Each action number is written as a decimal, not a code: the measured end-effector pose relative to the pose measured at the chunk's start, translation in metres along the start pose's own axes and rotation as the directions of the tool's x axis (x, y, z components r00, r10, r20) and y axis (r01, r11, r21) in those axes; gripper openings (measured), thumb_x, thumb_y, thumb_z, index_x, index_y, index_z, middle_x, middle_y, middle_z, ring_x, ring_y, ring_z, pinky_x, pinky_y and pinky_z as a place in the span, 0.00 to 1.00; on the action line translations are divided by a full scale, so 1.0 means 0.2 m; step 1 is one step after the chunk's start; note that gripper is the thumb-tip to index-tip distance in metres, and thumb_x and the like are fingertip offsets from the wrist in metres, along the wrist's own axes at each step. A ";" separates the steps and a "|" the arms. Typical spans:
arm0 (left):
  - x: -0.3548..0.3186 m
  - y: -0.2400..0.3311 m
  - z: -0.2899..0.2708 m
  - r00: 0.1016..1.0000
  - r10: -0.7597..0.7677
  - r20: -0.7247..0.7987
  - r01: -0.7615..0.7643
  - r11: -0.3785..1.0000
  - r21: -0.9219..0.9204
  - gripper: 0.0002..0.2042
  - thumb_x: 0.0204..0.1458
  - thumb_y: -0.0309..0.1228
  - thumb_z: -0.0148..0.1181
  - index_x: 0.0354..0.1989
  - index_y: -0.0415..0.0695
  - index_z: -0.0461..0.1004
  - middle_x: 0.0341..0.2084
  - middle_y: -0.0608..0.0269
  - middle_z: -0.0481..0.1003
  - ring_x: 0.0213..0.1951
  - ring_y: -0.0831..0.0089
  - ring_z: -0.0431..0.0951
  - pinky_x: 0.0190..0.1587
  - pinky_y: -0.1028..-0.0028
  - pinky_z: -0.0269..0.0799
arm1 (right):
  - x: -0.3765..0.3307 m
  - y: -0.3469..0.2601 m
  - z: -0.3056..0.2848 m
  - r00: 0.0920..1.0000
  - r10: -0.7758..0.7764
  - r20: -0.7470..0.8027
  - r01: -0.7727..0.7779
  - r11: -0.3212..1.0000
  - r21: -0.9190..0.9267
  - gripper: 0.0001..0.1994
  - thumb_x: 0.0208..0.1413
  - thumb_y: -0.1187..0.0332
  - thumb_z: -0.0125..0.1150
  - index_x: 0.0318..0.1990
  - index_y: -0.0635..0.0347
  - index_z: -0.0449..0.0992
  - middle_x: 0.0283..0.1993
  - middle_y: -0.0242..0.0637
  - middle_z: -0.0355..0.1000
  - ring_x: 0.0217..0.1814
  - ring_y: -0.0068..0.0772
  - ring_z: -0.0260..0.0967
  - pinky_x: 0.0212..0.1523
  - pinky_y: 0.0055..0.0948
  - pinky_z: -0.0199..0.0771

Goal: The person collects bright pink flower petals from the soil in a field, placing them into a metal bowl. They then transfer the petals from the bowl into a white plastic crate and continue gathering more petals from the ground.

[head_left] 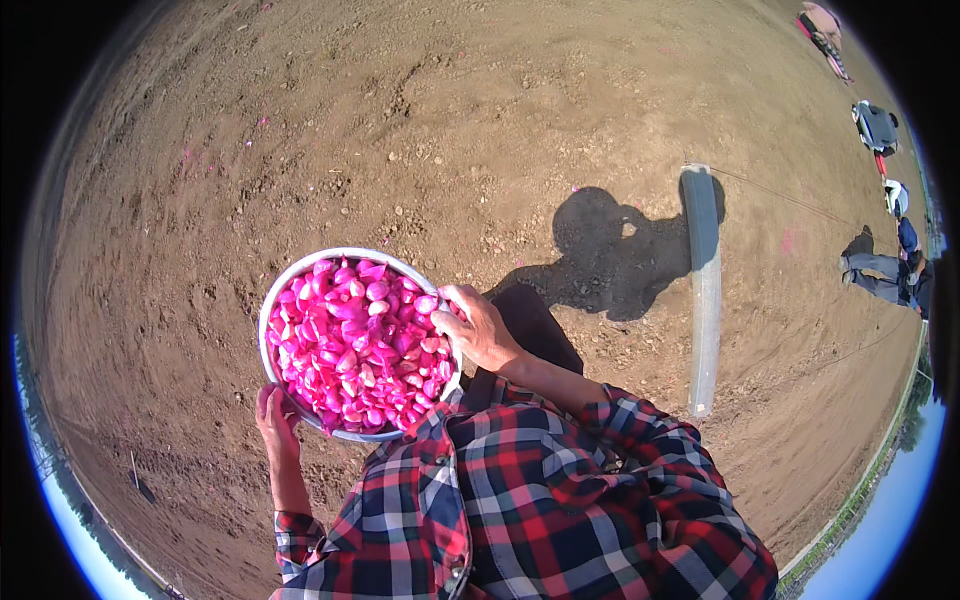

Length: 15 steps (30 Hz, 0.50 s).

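Observation:
A round, pale metal-looking basin (352, 251) is held in front of my body, a little left of the middle. It is heaped with garlic cloves (355, 345) coated bright pink, some with loose papery skin. My left hand (276, 412) is closed round the basin's lower left side, its fingers partly hidden by the wall. At the right rim my right hand (480, 330) grips the edge, with the thumb side next to the cloves. The basin's near edge rests close against my plaid shirt.
Bare brown soil (420, 130) with small clods spreads all around. On the right lies a long grey strip (706, 310), beside my shadow (620, 250). At the far right a person in dark clothes (890, 270) and several others bend low. Pink specks dot the ground.

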<state>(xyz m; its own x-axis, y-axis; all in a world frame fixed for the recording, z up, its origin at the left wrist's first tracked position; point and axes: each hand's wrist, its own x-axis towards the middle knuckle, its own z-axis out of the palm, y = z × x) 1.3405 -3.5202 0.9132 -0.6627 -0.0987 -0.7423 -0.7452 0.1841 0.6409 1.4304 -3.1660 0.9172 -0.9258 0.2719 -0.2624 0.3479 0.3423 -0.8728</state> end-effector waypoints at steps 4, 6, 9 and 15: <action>0.23 0.44 0.25 0.999 0.025 0.045 -0.030 0.994 0.102 0.12 0.54 0.39 0.52 0.43 0.47 0.71 0.26 0.70 0.72 0.29 0.81 0.72 0.27 0.78 0.68 | 0.32 -0.06 -0.22 0.994 0.103 -0.043 -0.104 0.994 -0.028 0.18 0.51 0.60 0.59 0.45 0.60 0.69 0.42 0.47 0.66 0.43 0.46 0.67 0.41 0.39 0.69; 0.27 0.61 0.38 0.999 -0.026 0.029 0.020 0.979 0.202 0.13 0.54 0.39 0.52 0.43 0.46 0.71 0.28 0.68 0.74 0.26 0.80 0.72 0.26 0.77 0.69 | 0.45 -0.09 -0.33 0.979 0.185 -0.087 -0.181 0.982 0.049 0.19 0.53 0.59 0.57 0.48 0.61 0.68 0.40 0.49 0.67 0.44 0.47 0.67 0.43 0.39 0.69; 0.32 0.79 0.56 0.997 -0.035 0.064 0.024 0.986 0.165 0.12 0.54 0.37 0.51 0.43 0.45 0.71 0.26 0.69 0.73 0.25 0.80 0.72 0.25 0.78 0.70 | 0.62 -0.11 -0.54 0.996 0.074 -0.057 -0.076 0.997 -0.031 0.17 0.51 0.60 0.60 0.45 0.59 0.69 0.43 0.48 0.65 0.45 0.48 0.66 0.43 0.41 0.69; 0.46 1.05 0.96 0.995 -0.029 0.095 0.022 0.997 0.078 0.13 0.54 0.37 0.52 0.45 0.45 0.70 0.28 0.67 0.75 0.27 0.79 0.75 0.23 0.78 0.72 | 1.01 -0.09 -0.87 0.978 0.191 -0.079 -0.189 0.981 0.039 0.18 0.47 0.59 0.63 0.43 0.57 0.70 0.48 0.46 0.64 0.46 0.48 0.64 0.44 0.39 0.69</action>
<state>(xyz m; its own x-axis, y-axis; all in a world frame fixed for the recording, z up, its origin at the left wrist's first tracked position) 1.1380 -3.3033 0.9424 -0.6309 -0.0109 -0.7758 -0.7514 0.2576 0.6075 1.2633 -2.9612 0.9514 -0.8276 0.4023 -0.3914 0.5105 0.2496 -0.8229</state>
